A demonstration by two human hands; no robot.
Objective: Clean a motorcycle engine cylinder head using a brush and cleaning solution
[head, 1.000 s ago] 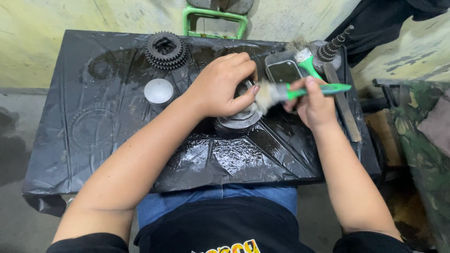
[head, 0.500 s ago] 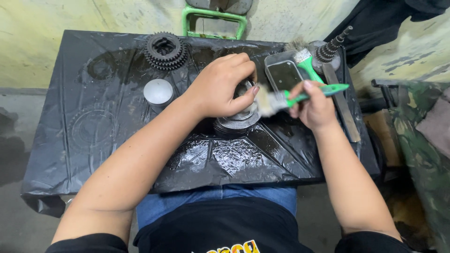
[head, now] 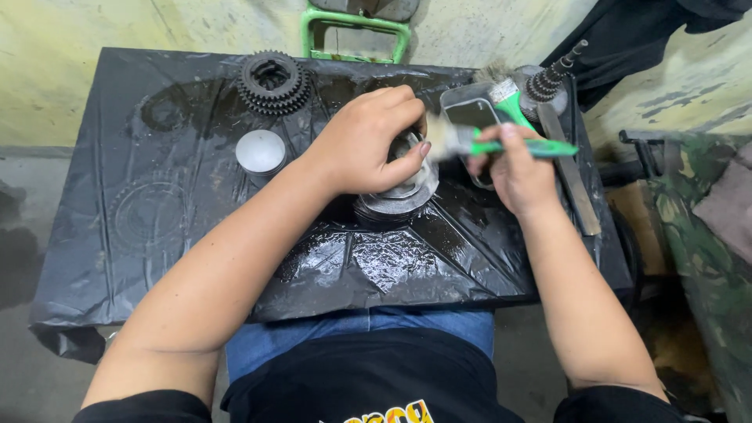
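My left hand (head: pixel 368 141) grips a round metal gear part (head: pixel 395 200) that stands on the black plastic sheet (head: pixel 157 235) covering the table. My right hand (head: pixel 517 168) holds a green-handled paintbrush (head: pixel 501 145), its bristles touching the top of the metal part beside my left fingers. Most of the part is hidden under my left hand.
A dark stacked gear (head: pixel 272 81) sits at the back, a small round grey lid (head: pixel 261 150) left of my hand. A metal tray (head: pixel 470 113) with a second green brush (head: pixel 509 98), a toothed shaft (head: pixel 552 78) and a flat metal file (head: pixel 570 176) lie at right. A green frame (head: pixel 356 23) stands behind.
The brush has moved a little left and up across the metal part. My left hand keeps its grip in the same place.
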